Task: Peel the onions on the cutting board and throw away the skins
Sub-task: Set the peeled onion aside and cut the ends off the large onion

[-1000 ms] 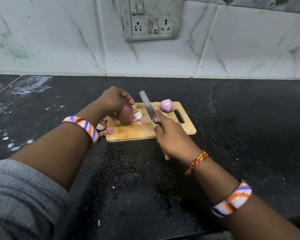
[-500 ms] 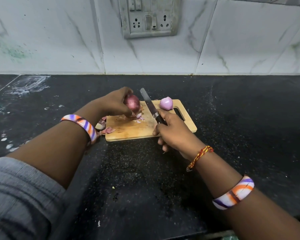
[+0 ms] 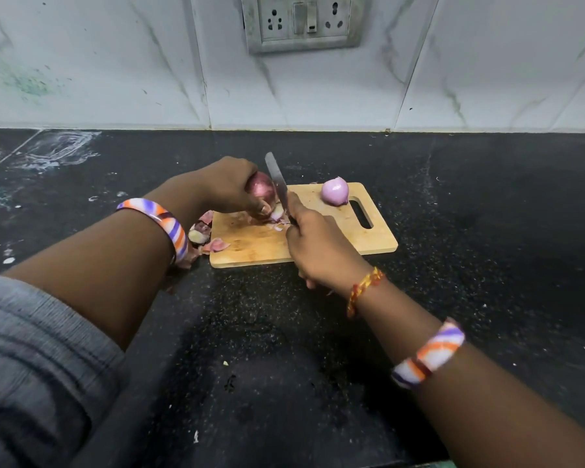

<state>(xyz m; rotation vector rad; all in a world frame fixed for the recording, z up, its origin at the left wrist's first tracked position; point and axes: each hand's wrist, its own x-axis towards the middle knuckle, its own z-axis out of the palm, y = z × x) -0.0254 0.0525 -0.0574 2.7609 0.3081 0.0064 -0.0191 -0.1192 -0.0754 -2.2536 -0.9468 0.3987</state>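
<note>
The unpeeled red onion (image 3: 261, 190) is held just above the left end of the cutting board (image 3: 321, 244), gripped in the curled fingers and thumb of the left hand (image 3: 227, 187). That arm reaches in from the lower left, wrist raised. The right hand (image 3: 318, 251) is closed around the handle of a knife (image 3: 277, 184), whose blade points up and away, its flat side against the onion. A peeled onion (image 3: 334, 191) sits near the board's far right corner, beside the handle slot. Loose skins (image 3: 206, 236) lie at the board's left edge and on the black counter (image 3: 487, 231) beside it.
</note>
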